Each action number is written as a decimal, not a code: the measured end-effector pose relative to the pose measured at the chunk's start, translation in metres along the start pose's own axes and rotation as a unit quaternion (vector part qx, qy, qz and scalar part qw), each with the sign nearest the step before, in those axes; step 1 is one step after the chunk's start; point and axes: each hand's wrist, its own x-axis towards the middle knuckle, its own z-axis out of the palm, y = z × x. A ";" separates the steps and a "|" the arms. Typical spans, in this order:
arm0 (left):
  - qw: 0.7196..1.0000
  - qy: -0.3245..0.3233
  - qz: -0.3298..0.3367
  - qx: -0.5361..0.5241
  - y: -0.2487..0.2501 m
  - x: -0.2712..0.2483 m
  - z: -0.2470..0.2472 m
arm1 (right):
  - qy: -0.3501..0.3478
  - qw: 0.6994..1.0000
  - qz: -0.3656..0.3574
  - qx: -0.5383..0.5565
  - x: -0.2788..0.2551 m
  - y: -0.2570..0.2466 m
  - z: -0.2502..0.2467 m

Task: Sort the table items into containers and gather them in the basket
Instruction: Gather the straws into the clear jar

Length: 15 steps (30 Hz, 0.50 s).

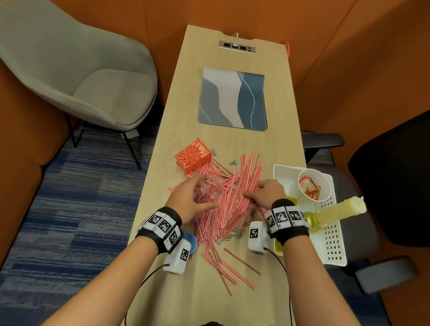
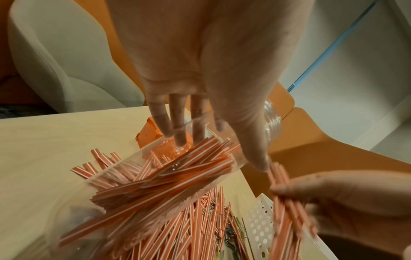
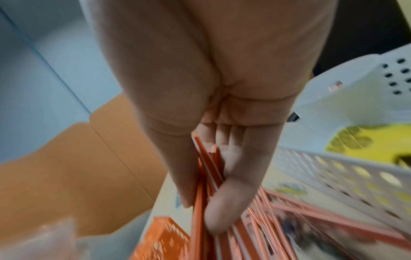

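A big heap of red-and-white striped straws [image 1: 227, 210] covers the table's near middle. My left hand [image 1: 193, 197] grips a clear plastic jar [image 1: 208, 188], tilted on its side and partly filled with straws [image 2: 155, 184]. Its fingers [image 2: 177, 126] wrap the far side of the jar, the thumb the near side. To the right, my right hand [image 1: 265, 194] pinches a bunch of straws [image 3: 204, 202] at the heap's edge, thumb against fingers. The white perforated basket [image 1: 331, 239] stands at the table's right edge, beside that hand.
An orange lattice box [image 1: 193, 156] stands behind the heap, with loose paper clips [image 1: 233, 162] near it. In the basket are a white cup of snack packets [image 1: 311, 186], a yellow candle on a glass holder [image 1: 338, 211] and yellow items. A blue lid [image 1: 189, 240] lies under my left wrist. A patterned mat [image 1: 234, 98] lies further back.
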 end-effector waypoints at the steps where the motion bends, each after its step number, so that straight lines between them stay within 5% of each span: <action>1: 1.000 0.000 0.001 0.011 0.001 0.001 0.001 | 0.008 0.999 -0.022 0.035 -0.009 -0.006 -0.011; 8: 0.999 -0.031 -0.005 0.038 0.014 -0.002 0.010 | 0.161 0.944 -0.187 0.218 -0.059 -0.050 -0.061; 15: 0.998 -0.038 -0.001 0.048 0.029 -0.010 0.018 | 0.168 0.941 -0.216 0.200 -0.062 -0.060 -0.047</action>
